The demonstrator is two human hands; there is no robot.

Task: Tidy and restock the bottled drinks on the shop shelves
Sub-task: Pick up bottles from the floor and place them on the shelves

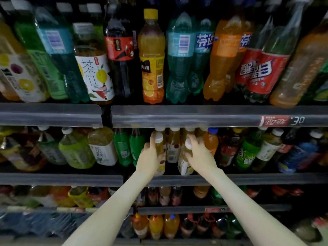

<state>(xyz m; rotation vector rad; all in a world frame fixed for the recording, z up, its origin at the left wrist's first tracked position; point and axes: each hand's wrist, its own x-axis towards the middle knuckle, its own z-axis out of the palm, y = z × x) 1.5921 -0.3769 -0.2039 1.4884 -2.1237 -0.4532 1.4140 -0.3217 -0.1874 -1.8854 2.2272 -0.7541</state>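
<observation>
Centre frame, middle shelf [257,179]. Left hand [150,158] fingers wrapped round a white-capped yellow bottle [159,140]. Right hand [198,154] grips the second bottle [185,166] alongside. Both sit at the front edge, likely being lined up.

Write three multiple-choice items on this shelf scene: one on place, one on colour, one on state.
1. Where are the left hand and right hand working?
A. On the top shelf
B. On the shelf just under the red price tag
C. On the lowest shelf

2. What colour are the caps of the left bottle and right bottle at the hands?
A. White
B. Yellow
C. Blue

3. What state are the hands in?
A. Both empty
B. Each grips a bottle
C. Only the left grips a bottle

Answers: 1 B, both hands sit just below the tagged rail. 2 A, both caps show white. 3 B, fingers curl round each bottle.
</observation>
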